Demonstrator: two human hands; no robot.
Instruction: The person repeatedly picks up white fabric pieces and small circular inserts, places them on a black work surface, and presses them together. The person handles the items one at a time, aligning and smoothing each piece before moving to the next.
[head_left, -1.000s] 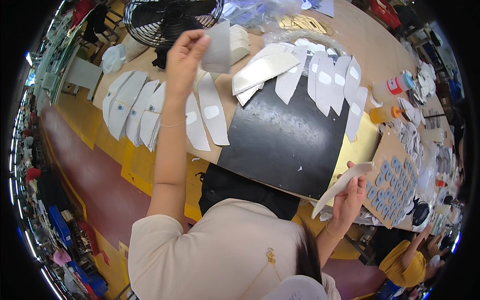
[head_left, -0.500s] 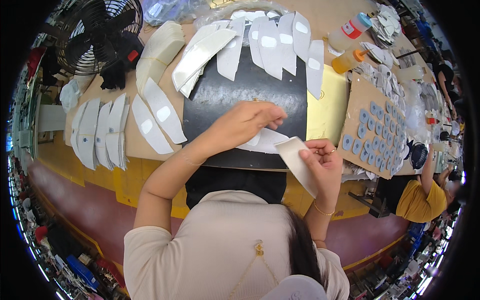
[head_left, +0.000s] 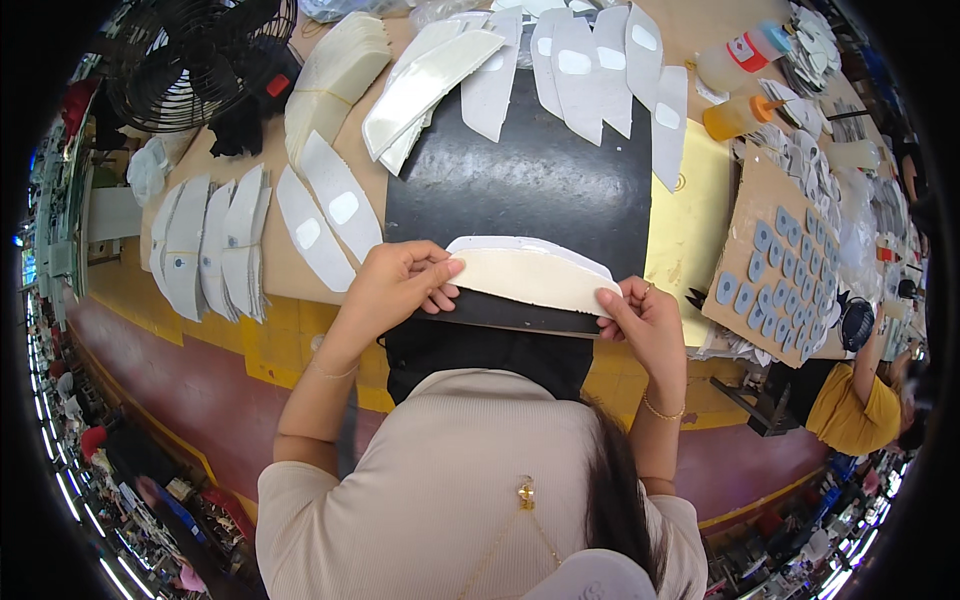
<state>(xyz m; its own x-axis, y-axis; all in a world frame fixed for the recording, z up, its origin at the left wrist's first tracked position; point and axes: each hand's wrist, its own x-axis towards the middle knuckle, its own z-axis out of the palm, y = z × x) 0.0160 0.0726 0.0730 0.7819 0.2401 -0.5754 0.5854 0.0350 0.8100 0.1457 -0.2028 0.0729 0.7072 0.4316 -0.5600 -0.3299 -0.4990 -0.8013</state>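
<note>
A curved cream panel (head_left: pixel 530 281) is stretched between my two hands at the near edge of a black board (head_left: pixel 530 190). My left hand (head_left: pixel 400 283) pinches its left tip between thumb and fingers. At the right tip, my right hand (head_left: pixel 645 322) grips it with the thumb on top. Behind the cream panel's upper edge shows a strip of a similar white-grey panel (head_left: pixel 530 243), mostly covered by it; whether the two touch all along cannot be told. Several grey panels with white oval patches (head_left: pixel 575 75) fan out along the board's far edge, beside overlapping cream pieces (head_left: pixel 430 90).
Banded panel stacks (head_left: pixel 335 85) and a black fan (head_left: pixel 195 60) stand at the left. On the right are a yellow sheet (head_left: pixel 690 235), a cardboard with grey-blue tabs (head_left: pixel 775 270), an orange-capped bottle (head_left: pixel 738 115) and a clear blue-capped bottle (head_left: pixel 742 58). A co-worker in yellow (head_left: pixel 850 405) is farther right.
My left hand has moved left and nearer, from above the board to the panel's left tip. The cream panel has swung from hanging in my right hand to lying level between both hands.
</note>
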